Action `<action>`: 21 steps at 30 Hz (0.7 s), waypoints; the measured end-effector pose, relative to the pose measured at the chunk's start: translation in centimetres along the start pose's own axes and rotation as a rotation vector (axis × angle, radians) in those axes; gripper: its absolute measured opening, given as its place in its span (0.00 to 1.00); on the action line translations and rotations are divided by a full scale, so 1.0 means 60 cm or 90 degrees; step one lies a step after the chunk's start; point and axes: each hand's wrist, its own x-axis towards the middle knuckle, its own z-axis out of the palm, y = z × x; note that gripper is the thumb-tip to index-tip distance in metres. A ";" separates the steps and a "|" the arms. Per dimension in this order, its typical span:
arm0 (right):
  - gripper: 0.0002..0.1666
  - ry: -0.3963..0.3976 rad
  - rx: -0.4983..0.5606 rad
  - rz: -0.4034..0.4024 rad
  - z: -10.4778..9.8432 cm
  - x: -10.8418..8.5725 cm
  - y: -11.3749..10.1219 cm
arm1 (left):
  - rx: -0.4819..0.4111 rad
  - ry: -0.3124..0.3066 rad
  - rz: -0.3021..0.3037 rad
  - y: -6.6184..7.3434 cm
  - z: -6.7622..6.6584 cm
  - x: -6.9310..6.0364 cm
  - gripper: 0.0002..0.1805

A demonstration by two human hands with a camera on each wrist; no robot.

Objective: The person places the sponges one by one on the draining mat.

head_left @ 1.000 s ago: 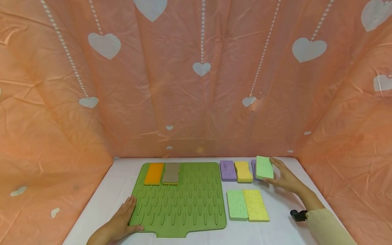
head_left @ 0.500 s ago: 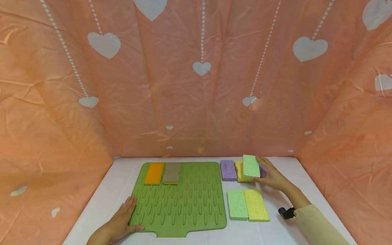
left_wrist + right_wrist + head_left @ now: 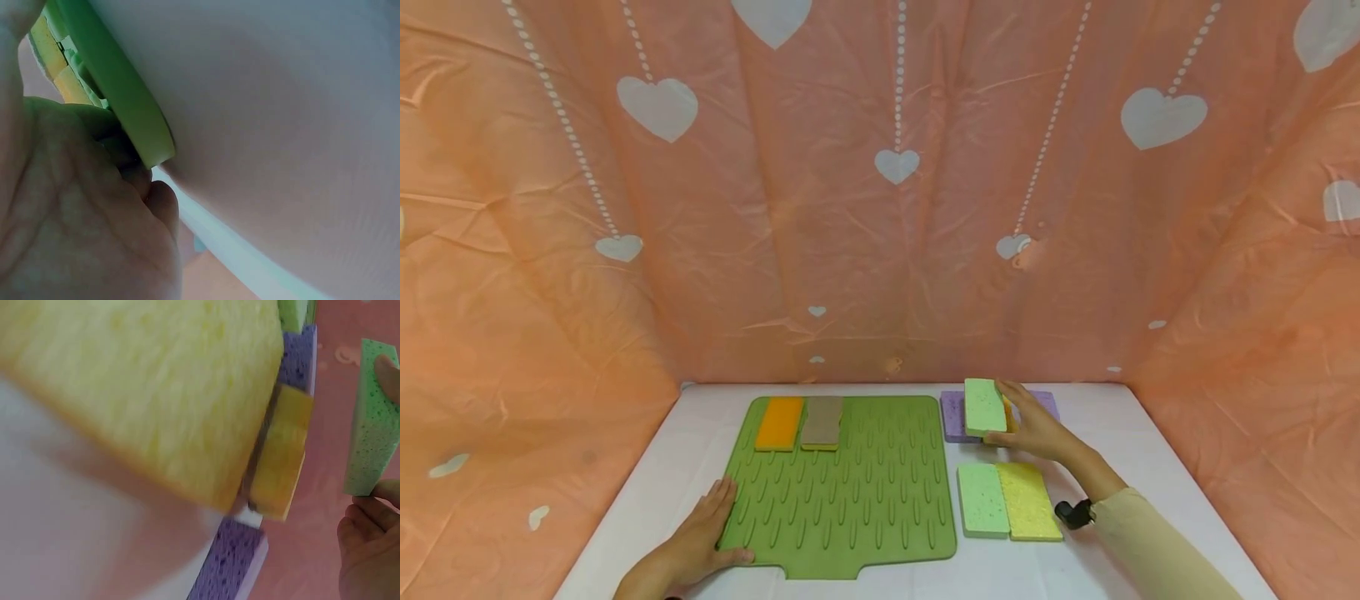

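Note:
My right hand (image 3: 1037, 429) pinches a light green sponge (image 3: 982, 407) by its edges, thumb against fingers, raised above the back row of sponges. In the right wrist view that green sponge (image 3: 375, 425) stands tilted between thumb and fingers. Partly behind it lie a purple sponge (image 3: 952, 421) and a yellow sponge (image 3: 1010, 414). My left hand (image 3: 696, 533) rests at the near left corner of a green ridged mat (image 3: 850, 500), its fingers and thumb touching the rim. An orange sponge (image 3: 779, 423) and a grey-topped sponge (image 3: 823, 422) lie side by side on the mat's far left.
Right of the mat, another light green sponge (image 3: 982, 500) and a speckled yellow sponge (image 3: 1028, 502) lie together on the white table (image 3: 1000, 575). A second purple sponge (image 3: 1047, 402) sits beyond my right hand. A heart-patterned pink curtain (image 3: 895, 275) encloses the back and sides.
My right hand has carried the light green sponge leftward, from above the right purple sponge, past the yellow one, to above the left purple sponge. My left hand stays put on the mat's rim.

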 end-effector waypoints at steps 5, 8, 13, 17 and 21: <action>0.66 -0.014 -0.013 0.001 0.016 0.012 -0.008 | -0.025 -0.020 -0.030 0.006 -0.004 0.003 0.70; 0.66 -0.021 -0.014 0.008 0.024 0.018 -0.017 | -0.014 -0.026 -0.052 0.007 -0.005 0.006 0.71; 0.66 -0.024 -0.002 0.014 0.036 0.028 -0.039 | 0.008 -0.018 -0.046 0.000 -0.003 0.009 0.71; 0.66 -0.034 0.008 0.015 0.048 0.040 -0.056 | -0.007 -0.014 -0.040 -0.003 -0.001 0.008 0.72; 0.66 -0.039 0.024 0.011 0.062 0.051 -0.073 | -0.009 -0.018 -0.047 -0.001 -0.003 0.007 0.72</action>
